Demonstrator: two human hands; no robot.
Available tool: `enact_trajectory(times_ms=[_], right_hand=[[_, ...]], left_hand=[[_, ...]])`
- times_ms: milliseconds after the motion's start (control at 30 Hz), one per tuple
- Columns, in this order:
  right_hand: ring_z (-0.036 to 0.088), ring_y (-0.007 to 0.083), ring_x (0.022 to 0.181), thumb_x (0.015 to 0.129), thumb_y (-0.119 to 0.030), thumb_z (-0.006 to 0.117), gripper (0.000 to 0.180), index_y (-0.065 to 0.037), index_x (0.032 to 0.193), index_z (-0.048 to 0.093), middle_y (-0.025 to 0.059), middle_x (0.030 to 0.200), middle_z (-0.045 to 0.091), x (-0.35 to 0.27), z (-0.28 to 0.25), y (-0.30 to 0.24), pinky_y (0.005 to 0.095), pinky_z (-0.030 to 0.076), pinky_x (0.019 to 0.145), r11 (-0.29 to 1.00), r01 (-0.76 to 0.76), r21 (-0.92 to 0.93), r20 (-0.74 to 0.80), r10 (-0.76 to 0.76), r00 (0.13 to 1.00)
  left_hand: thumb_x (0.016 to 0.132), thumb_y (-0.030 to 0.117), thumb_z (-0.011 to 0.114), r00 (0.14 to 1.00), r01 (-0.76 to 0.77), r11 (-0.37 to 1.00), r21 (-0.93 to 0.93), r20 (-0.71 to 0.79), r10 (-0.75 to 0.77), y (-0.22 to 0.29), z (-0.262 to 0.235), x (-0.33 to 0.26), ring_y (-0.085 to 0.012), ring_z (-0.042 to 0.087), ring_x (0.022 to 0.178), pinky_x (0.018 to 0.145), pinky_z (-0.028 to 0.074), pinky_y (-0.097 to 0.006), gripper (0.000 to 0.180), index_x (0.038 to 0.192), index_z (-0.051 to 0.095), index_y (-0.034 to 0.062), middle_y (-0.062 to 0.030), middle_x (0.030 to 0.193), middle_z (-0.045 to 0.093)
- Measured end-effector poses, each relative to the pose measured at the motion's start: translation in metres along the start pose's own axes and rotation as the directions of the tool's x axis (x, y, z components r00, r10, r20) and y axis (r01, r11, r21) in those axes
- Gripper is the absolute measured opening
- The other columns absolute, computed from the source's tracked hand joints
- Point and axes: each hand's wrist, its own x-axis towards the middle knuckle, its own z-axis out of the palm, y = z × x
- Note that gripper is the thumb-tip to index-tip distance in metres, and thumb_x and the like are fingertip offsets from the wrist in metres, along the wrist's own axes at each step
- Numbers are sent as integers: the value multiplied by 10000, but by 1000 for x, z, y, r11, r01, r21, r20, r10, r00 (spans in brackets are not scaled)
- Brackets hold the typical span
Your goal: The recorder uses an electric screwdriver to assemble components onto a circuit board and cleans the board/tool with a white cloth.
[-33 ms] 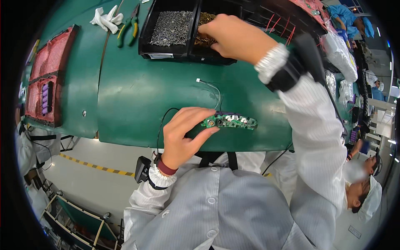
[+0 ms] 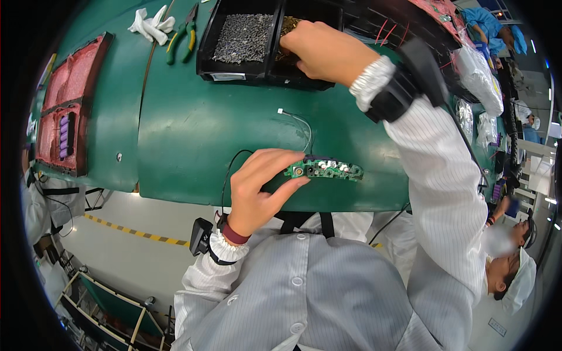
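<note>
Workshop space, seen from the head camera looking down: a green counter (image 2: 199,140) fills the upper half, with pale floor (image 2: 146,213) at 8 o'clock. Near the centre, slightly toward 3 o'clock, is a narrow, curved green circuit board (image 2: 339,171). The person's left hand (image 2: 254,181) is at its 9 o'clock end, which the thumb and fingers pinch in a narrow grip. A thin pale cable (image 2: 309,130) with a white plug curves from beside the board toward 11 o'clock.

At 12 o'clock stands a black bin (image 2: 281,81) with two compartments, small silver pieces (image 2: 243,38) in the left one, brass-coloured pieces (image 2: 290,24) in the right. The right hand (image 2: 328,50) reaches into the right compartment; its fingertips are hidden, so whether they hold anything cannot be told. Green-and-yellow pliers (image 2: 191,40) and white gloves (image 2: 152,26) lie at 11 o'clock.
</note>
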Motion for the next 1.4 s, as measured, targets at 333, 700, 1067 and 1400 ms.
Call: enact_trajectory(times_ms=[333, 700, 1067, 1400], right_hand=[[694, 440, 879, 798, -7, 671, 156, 29, 932, 741, 271, 895, 698, -3, -17, 14, 477, 565, 796, 989, 51, 138, -40, -46, 998], [760, 266, 894, 838, 56, 730, 155, 23, 989, 734, 156, 944, 763, -66, -63, -29, 325, 587, 847, 903, 59, 425, -338, 98, 936], [772, 247, 904, 774, 122, 753, 219, -9, 949, 737, 98, 952, 781, -196, -60, -83, 317, 611, 814, 741, -345, 576, 48, 391, 919], [783, 266, 906, 776, 174, 742, 193, 37, 909, 723, 127, 905, 780, -195, -46, -75, 458, 631, 903, 885, -142, 443, -128, 220, 967]], left_hand=[[742, 12, 856, 1000, -19, 1000, 22, 1, 19, -4, -3, 3, -294, 701, 999, 894, 540, -373, 410, 1135, 741, -9, -134, 1088, 759], [730, 12, 856, 1000, -9, 1000, -8, 0, 9, -6, -2, -1, -303, 699, 1015, 903, 541, -384, 427, 1137, 735, -25, -145, 1095, 756], [697, -9, 855, 999, -38, 999, -32, 22, 38, -9, -7, 2, -317, 703, 1022, 895, 545, -390, 439, 1120, 739, -23, -146, 1102, 756], [692, 1, 863, 999, -39, 998, -48, 6, 39, -12, -5, 1, -305, 706, 1030, 896, 549, -389, 449, 1126, 746, -5, -133, 1115, 759]])
